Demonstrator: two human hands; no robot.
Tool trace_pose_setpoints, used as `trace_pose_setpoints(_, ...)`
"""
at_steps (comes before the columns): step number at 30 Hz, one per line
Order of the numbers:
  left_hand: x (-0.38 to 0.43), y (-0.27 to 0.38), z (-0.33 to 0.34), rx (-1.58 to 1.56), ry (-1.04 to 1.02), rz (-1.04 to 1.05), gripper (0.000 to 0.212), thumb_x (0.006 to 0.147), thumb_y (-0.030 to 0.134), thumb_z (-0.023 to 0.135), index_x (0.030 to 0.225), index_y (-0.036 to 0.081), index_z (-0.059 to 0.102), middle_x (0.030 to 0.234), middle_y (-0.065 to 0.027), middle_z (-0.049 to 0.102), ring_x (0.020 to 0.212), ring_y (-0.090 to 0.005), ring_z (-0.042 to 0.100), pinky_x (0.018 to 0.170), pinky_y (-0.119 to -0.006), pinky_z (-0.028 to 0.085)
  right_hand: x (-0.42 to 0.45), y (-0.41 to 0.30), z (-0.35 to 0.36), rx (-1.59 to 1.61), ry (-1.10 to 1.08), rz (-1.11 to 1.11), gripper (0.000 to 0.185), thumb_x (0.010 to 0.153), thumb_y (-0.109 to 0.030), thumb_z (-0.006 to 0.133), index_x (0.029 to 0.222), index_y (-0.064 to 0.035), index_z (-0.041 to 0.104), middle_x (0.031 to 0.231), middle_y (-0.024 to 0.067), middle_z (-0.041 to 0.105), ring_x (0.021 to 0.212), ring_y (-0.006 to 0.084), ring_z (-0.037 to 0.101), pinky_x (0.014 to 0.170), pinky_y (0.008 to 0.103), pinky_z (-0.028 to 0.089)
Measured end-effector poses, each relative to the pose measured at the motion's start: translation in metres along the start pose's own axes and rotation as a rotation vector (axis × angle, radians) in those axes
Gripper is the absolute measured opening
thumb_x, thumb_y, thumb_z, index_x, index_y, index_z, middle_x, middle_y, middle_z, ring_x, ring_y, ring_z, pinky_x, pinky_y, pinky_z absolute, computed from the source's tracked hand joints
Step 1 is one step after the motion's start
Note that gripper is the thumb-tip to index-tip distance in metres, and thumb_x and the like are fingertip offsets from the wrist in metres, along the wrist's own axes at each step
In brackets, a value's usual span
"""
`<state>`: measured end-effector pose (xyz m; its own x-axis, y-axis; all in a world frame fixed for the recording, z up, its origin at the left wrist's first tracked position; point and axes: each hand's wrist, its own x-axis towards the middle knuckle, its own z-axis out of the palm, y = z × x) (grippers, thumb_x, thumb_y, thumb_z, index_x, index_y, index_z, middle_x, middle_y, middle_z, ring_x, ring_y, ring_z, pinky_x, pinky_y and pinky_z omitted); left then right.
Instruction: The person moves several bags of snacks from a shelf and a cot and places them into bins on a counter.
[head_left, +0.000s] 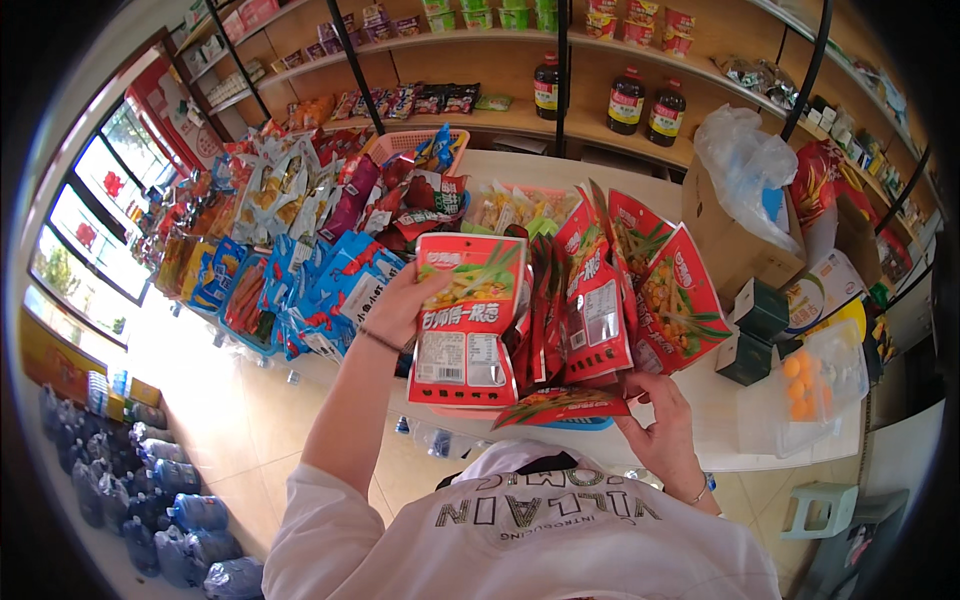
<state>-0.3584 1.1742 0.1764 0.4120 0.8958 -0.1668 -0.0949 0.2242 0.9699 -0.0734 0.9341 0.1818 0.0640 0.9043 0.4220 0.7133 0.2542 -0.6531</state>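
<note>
My left hand grips the left edge of a red snack pouch, thumb on its front, and the pouch stands nearly upright. More red snack pouches lean in a crowded row to its right, some fanned out at the right end. At the front, another red pouch lies tilted low, and my right hand pinches at its right end with thumb and fingers. A basket rim, pink and blue, shows beneath the pouches. The pouches hide most of that basket.
Blue snack bags and many other packets crowd the table's left. At right stand dark green boxes, a clear plastic container with orange balls, and a cardboard box. Shelves run behind; wrapped water bottles stand on the floor.
</note>
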Motion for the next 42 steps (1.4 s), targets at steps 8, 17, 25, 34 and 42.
trace_pose_setpoints(8,-0.054,-0.015,0.009,0.057,0.058,0.246,0.07,0.072,0.006,0.078,0.13,0.001,0.039,0.121,-0.0087,0.056,0.11,-0.0171,0.054,0.094,-0.033,0.045,0.014,0.005,0.018,-0.105,-0.099,-0.148,0.037,0.066,-0.007,0.073,0.101,-0.0054,0.064,0.095,0.0132,0.058,0.088,0.0338,0.057,0.077,0.0412,0.049)
trace_pose_setpoints(17,-0.062,0.038,-0.035,-0.086,0.2,0.173,0.058,0.077,0.001,0.073,0.126,0.001,0.042,0.116,-0.0106,0.06,0.099,-0.0183,0.062,0.082,-0.03,0.053,0.009,0.013,0.012,0.083,0.099,-0.072,0.02,0.07,-0.001,0.069,0.089,-0.0034,0.065,0.088,0.0134,0.066,0.08,0.0299,0.063,0.071,0.0347,0.05)
trace_pose_setpoints(25,-0.058,0.017,-0.035,0.423,0.324,0.303,0.086,0.074,0.006,0.075,0.141,-0.001,0.021,0.116,-0.0126,0.061,0.103,-0.0214,0.062,0.086,-0.031,0.049,0.025,-0.025,0.002,0.084,0.144,-0.326,0.019,0.074,0.003,0.064,0.091,-0.0012,0.059,0.084,0.0117,0.066,0.067,0.0284,0.063,0.063,0.0335,0.05)
trace_pose_setpoints(34,-0.052,0.065,0.015,1.395,0.432,0.054,0.095,0.073,0.022,0.072,0.145,0.007,0.012,0.102,-0.0226,0.062,0.092,-0.0389,0.062,0.075,-0.045,0.051,0.056,-0.049,-0.003,-0.07,0.236,-0.294,0.012,0.081,0.0,0.064,0.091,0.0013,0.058,0.075,0.0126,0.063,0.057,0.0283,0.06,0.051,0.0335,0.046)
trace_pose_setpoints(42,-0.025,0.057,0.018,1.643,0.279,-0.067,0.102,0.068,0.023,0.074,0.146,0.006,0.011,0.096,-0.0216,0.064,0.088,-0.0379,0.063,0.073,-0.046,0.052,0.052,-0.05,-0.006,-0.121,0.281,-0.236,0.011,0.083,0.0,0.062,0.093,0.003,0.058,0.07,0.0144,0.062,0.056,0.0289,0.061,0.051,0.0336,0.046)
